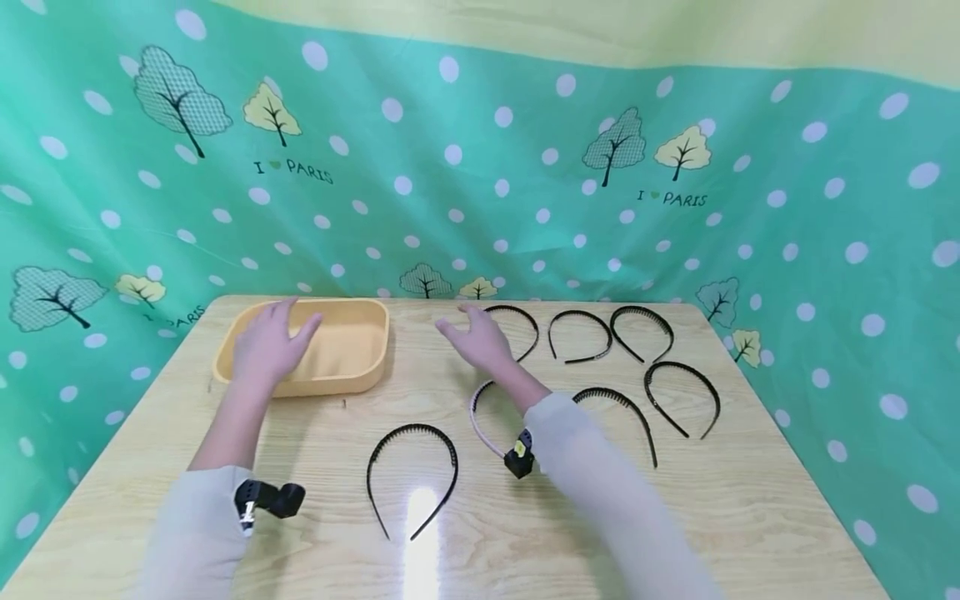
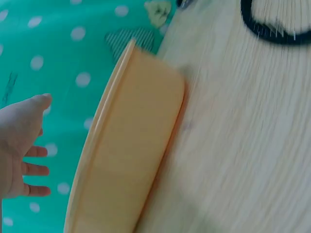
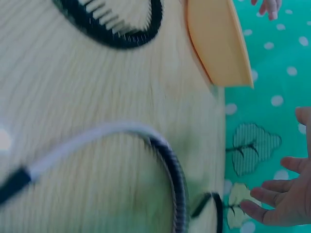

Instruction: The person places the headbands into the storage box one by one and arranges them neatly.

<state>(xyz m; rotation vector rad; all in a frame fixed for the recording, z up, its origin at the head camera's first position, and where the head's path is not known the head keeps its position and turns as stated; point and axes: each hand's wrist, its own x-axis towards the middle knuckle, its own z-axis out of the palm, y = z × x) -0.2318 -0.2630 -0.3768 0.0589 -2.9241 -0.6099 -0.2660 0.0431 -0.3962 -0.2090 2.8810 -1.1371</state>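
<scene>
The box [image 1: 330,387], pale orange, stood at the far left of the worktop [image 1: 750,517]. Over its left part hung the person's left hand [image 1: 266,346], apart from the rim, its fingers [image 2: 35,170] spread and extended. To the right of the box hovered the right hand [image 1: 480,337], the fingers there loosely spread too, just beside the far-left headband [image 1: 531,317] and clear of it.

From where I stood, two more lay along the far edge: a thin middle headband [image 1: 579,313] and, close to its right, a toothed far-right headband [image 1: 647,311]. Nearer than that one lay the right headband [image 1: 678,365], with a toothed headband [image 1: 628,403] to its left. The lilac-and-black headband [image 1: 476,425] sat partly under the right forearm. Nearest of all, left of centre, lay the near headband [image 1: 416,427], black, its ends pointing near, one beside a streak of glare [image 1: 422,550].

Both pale sleeves [image 1: 607,483] carried small black cameras [image 1: 281,500]. Behind everything hung a green dotted cloth [image 1: 480,212] printed with trees.
</scene>
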